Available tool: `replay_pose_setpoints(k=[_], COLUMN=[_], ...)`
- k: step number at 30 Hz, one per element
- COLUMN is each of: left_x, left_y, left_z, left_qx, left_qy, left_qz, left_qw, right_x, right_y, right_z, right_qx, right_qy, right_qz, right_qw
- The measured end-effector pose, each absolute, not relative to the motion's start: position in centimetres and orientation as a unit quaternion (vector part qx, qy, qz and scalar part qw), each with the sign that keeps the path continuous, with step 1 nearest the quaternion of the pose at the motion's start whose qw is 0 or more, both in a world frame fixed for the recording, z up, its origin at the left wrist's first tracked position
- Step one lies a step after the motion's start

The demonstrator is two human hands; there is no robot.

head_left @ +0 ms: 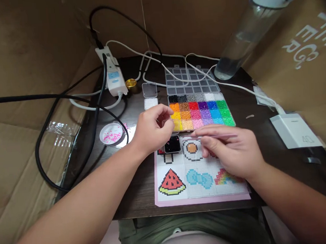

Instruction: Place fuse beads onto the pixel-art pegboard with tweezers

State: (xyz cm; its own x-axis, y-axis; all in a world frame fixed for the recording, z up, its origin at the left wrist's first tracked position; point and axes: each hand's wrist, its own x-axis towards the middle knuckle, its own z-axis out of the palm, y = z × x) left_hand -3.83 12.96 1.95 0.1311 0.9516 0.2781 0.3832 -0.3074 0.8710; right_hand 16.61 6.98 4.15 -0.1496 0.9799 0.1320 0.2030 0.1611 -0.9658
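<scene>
My left hand (156,128) is curled, thumb and fingers pinched at the clear lid (172,125) of a small box of black beads (172,145). A few pink specks show among the black beads. In my right hand (233,150) lie thin pink tweezers (217,135), held almost level, their tip pointing left toward the box. Under both hands is a pattern sheet (173,196) with a clear pegboard (201,192) over its right part. A fried egg, a watermelon slice, a blue bow and a rainbow show on it; my right hand hides part.
Behind my hands stands a compartment case of coloured beads (201,111), its clear lid (192,80) open. A white dish of pink beads (111,133) is at left, near a power strip (112,73) and cables. A water bottle (243,36) and white charger (295,130) are right.
</scene>
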Motion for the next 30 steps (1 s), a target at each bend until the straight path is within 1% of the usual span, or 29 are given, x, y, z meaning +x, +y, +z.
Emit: replay_pose_setpoints(k=[4,15,30], left_x=[-3.91,-3.92,-3.92], left_y=[12.89,12.82,12.82], left_z=[2.04,2.18,2.14], left_qx=[0.679,0.679,0.685], left_qy=[0.493,0.494,0.490], left_qz=[0.436,0.435,0.437], left_qw=[0.324,0.325,0.317], right_x=[15.89,15.80,15.98], right_y=[6.69,6.80,6.84], right_z=[3.64,3.43,3.24], right_qx=[-0.470,-0.481,-0.469], right_qy=[-0.647,-0.645,-0.654], right_qz=[0.421,0.439,0.444], right_qw=[0.428,0.399,0.394])
